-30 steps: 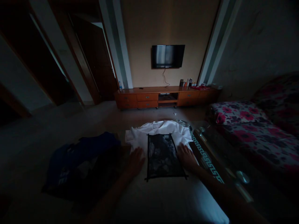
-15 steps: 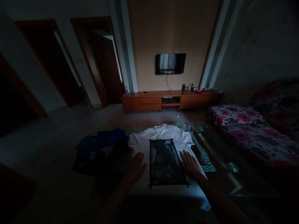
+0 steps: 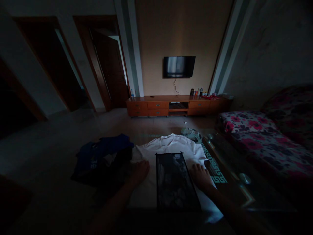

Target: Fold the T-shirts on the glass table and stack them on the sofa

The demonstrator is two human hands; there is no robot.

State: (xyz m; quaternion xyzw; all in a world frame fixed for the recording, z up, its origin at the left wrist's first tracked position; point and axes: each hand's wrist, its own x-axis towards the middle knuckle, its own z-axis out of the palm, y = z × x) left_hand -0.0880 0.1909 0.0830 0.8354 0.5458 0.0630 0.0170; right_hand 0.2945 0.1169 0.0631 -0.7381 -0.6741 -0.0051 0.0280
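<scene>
A white T-shirt [image 3: 171, 142] with a large dark printed picture [image 3: 174, 181] lies spread on the glass-topped table, its neckline pointing away from me. On the shirt's left side, my left hand [image 3: 141, 171] has its fingers curled in against the fabric. To the right of the print, my right hand [image 3: 201, 176] bends its fingers onto the cloth in the same way. Both hands seem to grip the shirt, though dim light hides the fingertips. The shirt's lower end fades into shadow.
Dark blue and black clothes [image 3: 102, 156] lie in a pile left of the shirt. The glass table [image 3: 234, 192] extends to the right, beside a flowered sofa [image 3: 256, 133]. Farther off are a wooden TV cabinet [image 3: 157, 106] and a wall-mounted television [image 3: 179, 67].
Both hands have gone from lying flat with fingers stretched to curled on the fabric. The shirt and its print have shifted toward me, and the shirt's far edge is more rumpled.
</scene>
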